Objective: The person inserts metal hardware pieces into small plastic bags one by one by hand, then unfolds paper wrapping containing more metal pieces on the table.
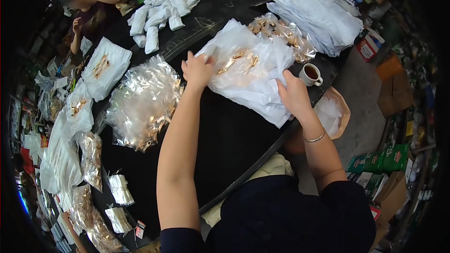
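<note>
A loose stack of thin white sheets (248, 86) lies on the black table in front of me, with several small gold-coloured pieces (238, 61) showing on it. My left hand (198, 69) is at the stack's left edge, fingers apart. On the right side, my right hand (294, 94) pinches the sheets' edge between thumb and fingers. Left of my left hand sits a heap of clear plastic bags (143, 98) with gold-coloured pieces inside. More bagged gold-coloured pieces (286, 33) lie just behind the sheets.
A cup of dark drink (310, 74) stands by the table edge near my right hand. A tall pile of white sheets (316, 16) is at back right, and rolled white bundles (161, 14) lie at back left. Another person (93, 14) is across the table. Cardboard boxes (393, 192) stand right.
</note>
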Available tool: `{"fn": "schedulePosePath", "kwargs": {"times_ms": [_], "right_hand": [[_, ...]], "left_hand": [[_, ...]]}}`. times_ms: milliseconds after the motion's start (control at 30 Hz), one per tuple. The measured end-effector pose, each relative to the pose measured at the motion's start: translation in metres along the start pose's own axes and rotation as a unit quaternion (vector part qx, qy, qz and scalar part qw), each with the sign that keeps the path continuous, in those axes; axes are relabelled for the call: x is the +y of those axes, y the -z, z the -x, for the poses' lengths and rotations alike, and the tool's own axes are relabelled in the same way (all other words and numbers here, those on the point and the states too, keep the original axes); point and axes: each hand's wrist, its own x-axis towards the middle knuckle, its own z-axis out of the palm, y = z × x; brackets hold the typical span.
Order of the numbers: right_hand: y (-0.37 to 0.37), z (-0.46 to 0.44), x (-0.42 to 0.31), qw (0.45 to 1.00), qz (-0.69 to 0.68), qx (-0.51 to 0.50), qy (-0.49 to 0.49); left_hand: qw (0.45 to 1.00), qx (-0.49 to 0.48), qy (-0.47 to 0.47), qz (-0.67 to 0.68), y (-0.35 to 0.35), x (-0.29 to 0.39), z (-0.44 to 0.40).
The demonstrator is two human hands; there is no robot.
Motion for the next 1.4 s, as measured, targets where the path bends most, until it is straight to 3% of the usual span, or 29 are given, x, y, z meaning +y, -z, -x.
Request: {"fn": "schedulePosePath", "kwargs": {"times_ms": [33, 100, 133, 200, 333, 400, 500, 667, 767, 900, 1200, 1333, 1400], "right_hand": [[0.006, -0.007, 0.0, 1.0, 0.003, 0.002, 0.0], [0.017, -0.028, -0.001, 0.999, -0.001, -0.023, 0.036], [0.022, -0.038, -0.002, 0.998, -0.006, -0.037, 0.054], [0.036, -0.058, -0.01, 0.996, 0.006, -0.052, 0.076], [0.062, -0.102, -0.021, 0.978, 0.053, -0.122, 0.159], [0.069, -0.118, -0.022, 0.969, 0.07, -0.15, 0.182], [0.073, -0.14, -0.025, 0.939, 0.173, -0.238, 0.176], [0.049, -0.149, -0.006, 0.925, 0.26, -0.187, 0.206], [0.042, -0.15, 0.0, 0.907, 0.345, -0.196, 0.141], [0.022, -0.137, 0.007, 0.94, 0.299, -0.115, 0.119], [0.04, -0.128, -0.016, 0.933, 0.316, -0.091, 0.146], [0.052, -0.137, -0.034, 0.932, 0.31, -0.069, 0.175], [0.06, -0.142, -0.045, 0.937, 0.277, -0.042, 0.21]], "left_hand": [[1.0, 0.0, -0.002, 0.003, -0.002, -0.009, -0.005], [0.965, -0.224, 0.076, 0.117, -0.004, -0.024, -0.012], [0.964, -0.225, 0.077, 0.117, -0.003, -0.022, -0.006], [0.944, -0.221, 0.047, 0.241, 0.006, -0.025, 0.016], [0.907, -0.286, 0.094, 0.293, 0.03, -0.022, 0.074], [0.865, -0.281, 0.149, 0.389, 0.043, -0.011, 0.113], [0.857, -0.272, 0.125, 0.42, 0.058, 0.005, 0.154], [0.907, -0.252, 0.059, 0.331, 0.074, 0.004, 0.163], [0.95, 0.027, 0.033, 0.308, 0.084, 0.008, 0.157], [0.897, 0.019, 0.078, 0.435, 0.089, 0.031, 0.143], [0.908, 0.041, -0.007, 0.416, 0.052, 0.048, 0.13], [0.898, 0.072, 0.067, 0.428, 0.034, 0.017, 0.124], [0.856, 0.045, 0.12, 0.501, 0.035, 0.015, 0.12]]}}
